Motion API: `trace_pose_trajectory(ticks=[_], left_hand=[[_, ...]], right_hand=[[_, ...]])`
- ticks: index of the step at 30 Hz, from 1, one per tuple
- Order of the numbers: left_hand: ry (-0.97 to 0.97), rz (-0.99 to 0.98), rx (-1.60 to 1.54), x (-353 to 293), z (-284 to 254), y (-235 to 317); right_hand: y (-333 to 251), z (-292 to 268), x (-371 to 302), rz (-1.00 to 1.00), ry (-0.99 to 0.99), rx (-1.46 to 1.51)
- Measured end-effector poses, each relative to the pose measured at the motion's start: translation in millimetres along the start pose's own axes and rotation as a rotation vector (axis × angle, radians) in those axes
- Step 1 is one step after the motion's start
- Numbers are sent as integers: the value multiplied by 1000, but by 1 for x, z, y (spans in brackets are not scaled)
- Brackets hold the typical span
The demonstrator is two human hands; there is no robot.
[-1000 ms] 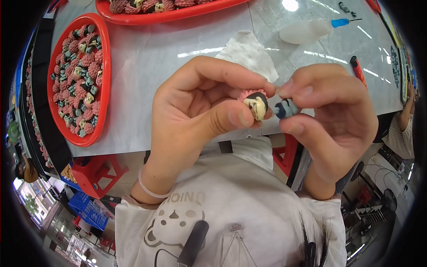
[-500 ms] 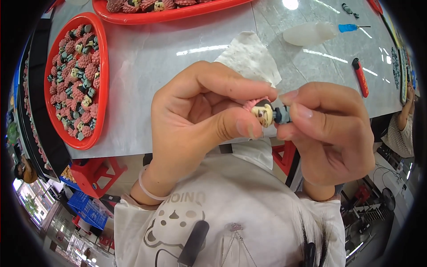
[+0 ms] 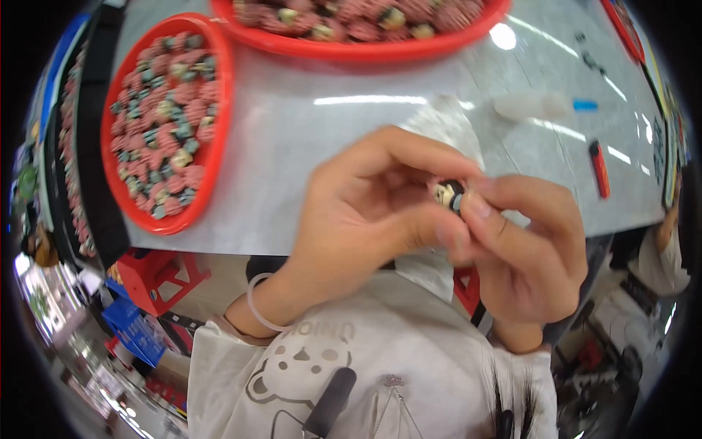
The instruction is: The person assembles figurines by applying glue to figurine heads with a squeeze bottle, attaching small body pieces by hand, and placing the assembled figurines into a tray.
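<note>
Between my two hands is a small figurine (image 3: 444,194) with a pale face, dark hair and a bit of pink at its back. My left hand (image 3: 358,208) pinches its head between thumb and fingers. On the other side, my right hand (image 3: 534,249) has thumb and fingertips closed on the figurine's grey-blue body, which those fingers mostly hide. Head and body meet between the fingertips; whether they are firmly joined cannot be seen. Just beyond the hands lies a crumpled white tissue (image 3: 455,128).
A red tray (image 3: 224,110) of pink and grey-blue figurine parts stands at left, another red tray (image 3: 365,51) at the back. At right lie a translucent bottle (image 3: 530,107) with a blue tip, a red tool (image 3: 599,170) and small dark pieces (image 3: 591,64). Someone (image 3: 662,252) sits far right.
My hands have come closer together, and the right fingers now cover more of the grey-blue body. The view has shifted, so the trays appear lower and farther right.
</note>
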State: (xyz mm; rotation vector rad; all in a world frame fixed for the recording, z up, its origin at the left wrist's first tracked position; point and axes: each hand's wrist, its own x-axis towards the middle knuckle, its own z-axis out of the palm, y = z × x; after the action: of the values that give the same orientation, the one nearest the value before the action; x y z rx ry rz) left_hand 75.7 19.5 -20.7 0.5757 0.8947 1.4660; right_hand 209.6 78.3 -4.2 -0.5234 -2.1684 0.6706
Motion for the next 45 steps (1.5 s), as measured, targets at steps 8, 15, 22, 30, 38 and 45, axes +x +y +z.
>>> trace_pose_trajectory(ticks=[8,15,22,30,38,45], left_hand=[[322,477,1229,-6,-52,78],[205,508,1939,7,-52,138],[-26,409,1703,71,-39,120],[-137,318,706,26,-18,83],[-142,72,-62,3,0,-2],[-97,-7,-52,7,1,-11]], right_hand=[[12,-31,-22,145,193,2],[22,-40,-25,231,224,119],[30,-49,-24,362,322,149],[41,-27,10,535,64,132],[28,-49,-3,622,40,498],[23,-68,-9,494,175,295]])
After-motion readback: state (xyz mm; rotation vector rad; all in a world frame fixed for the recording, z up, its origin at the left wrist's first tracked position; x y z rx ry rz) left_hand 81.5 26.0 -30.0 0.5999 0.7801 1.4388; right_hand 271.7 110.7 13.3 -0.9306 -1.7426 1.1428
